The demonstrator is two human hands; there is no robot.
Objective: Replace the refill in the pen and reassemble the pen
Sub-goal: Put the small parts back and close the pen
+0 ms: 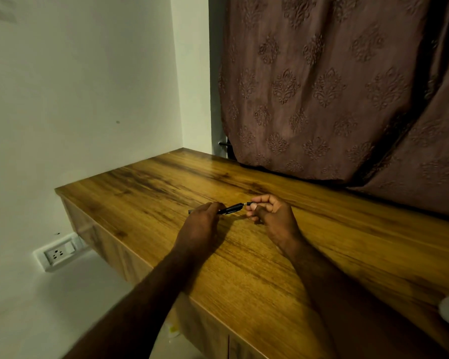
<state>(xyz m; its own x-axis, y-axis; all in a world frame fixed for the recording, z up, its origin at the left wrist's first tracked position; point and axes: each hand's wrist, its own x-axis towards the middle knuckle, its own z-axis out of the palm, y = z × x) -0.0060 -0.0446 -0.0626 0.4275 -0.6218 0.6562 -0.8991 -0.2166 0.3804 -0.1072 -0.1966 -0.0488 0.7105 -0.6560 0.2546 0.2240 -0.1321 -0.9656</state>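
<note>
Two hands: left hand (202, 224) grips pen (231, 209); right hand (266, 212) pinches its tip.

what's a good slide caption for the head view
Left hand holds black pen while right hand pinches its end piece above wooden table.

You have nothing to read here: no text, label, brand, number or sign shows on the black pen (230, 209) in your grip, and none on the wooden surface (270, 255) under it. Any marking on the pen barrel is too small and dark to tell.
</note>
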